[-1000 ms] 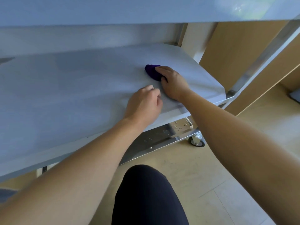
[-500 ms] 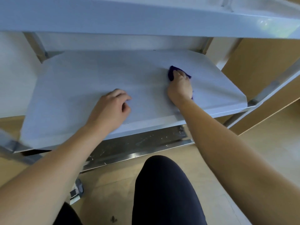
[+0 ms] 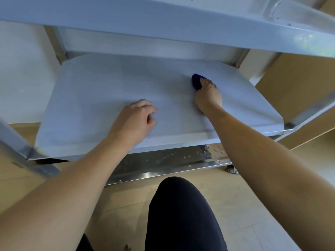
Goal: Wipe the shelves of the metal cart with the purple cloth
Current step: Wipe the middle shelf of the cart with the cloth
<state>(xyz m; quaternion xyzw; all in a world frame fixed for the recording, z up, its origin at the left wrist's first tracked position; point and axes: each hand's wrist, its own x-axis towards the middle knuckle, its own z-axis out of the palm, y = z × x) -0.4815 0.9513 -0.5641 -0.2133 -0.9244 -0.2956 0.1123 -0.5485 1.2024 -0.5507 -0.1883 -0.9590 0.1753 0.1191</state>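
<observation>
The metal cart's middle shelf [image 3: 101, 91] spreads wide before me, pale and matte. My right hand [image 3: 208, 96] grips the bunched purple cloth [image 3: 196, 81] and presses it on the shelf's right part; only the cloth's front end shows past my fingers. My left hand [image 3: 135, 118] rests on the shelf near its front edge with fingers curled and nothing in it. The top shelf [image 3: 163, 17] overhangs above. The bottom shelf [image 3: 163, 160] shows under the front edge, shiny and scratched.
A dark-clothed knee [image 3: 181, 211] is in front of the cart. A caster wheel [image 3: 233, 169] stands at the bottom right on the light floor. Wooden panels [image 3: 299, 69] rise to the right, a white surface [image 3: 23, 73] lies to the left.
The view has shifted so the whole middle shelf shows. My right hand with the cloth has slid toward the right back part of the shelf; my left hand now rests further apart from it.
</observation>
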